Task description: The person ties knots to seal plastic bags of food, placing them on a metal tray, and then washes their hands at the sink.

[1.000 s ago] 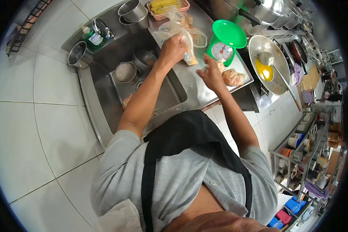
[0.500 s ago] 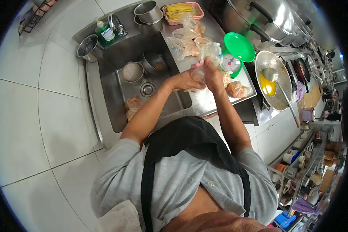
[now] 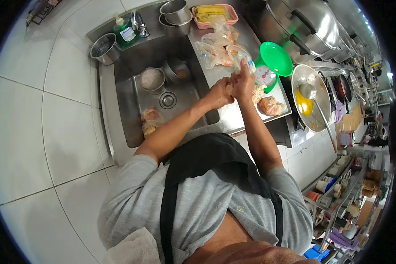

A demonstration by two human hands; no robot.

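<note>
My left hand [image 3: 221, 93] is closed, pressed against my right hand [image 3: 243, 84] above the steel counter. A clear plastic bag [image 3: 239, 53] shows just beyond the right hand's raised thumb; its lower part is hidden by my fingers. Both hands seem to grip this bag. Just past them lie plastic bags of pinkish-orange food [image 3: 223, 56]. Right of my hands stands a green kitchen scale [image 3: 265, 75] with a round pan. Near the scale's foot, a bagged orange portion [image 3: 270, 106] rests on a tray beside pale pieces [image 3: 258, 93].
The steel sink [image 3: 132, 101] holds a bowl [image 3: 152, 80], a tilted pot [image 3: 177, 69] and bagged food [image 3: 150, 115]. Soap [image 3: 125, 33] and a faucet [image 3: 139, 25] stand behind. At right are a wok [image 3: 314, 116] with yellow liquid and ladle [image 3: 308, 91], and a large pot [image 3: 279, 26].
My hands have drawn closer together, and less of the clear bag shows between them. My left hand has closed into a fist. The whole view has shifted slightly.
</note>
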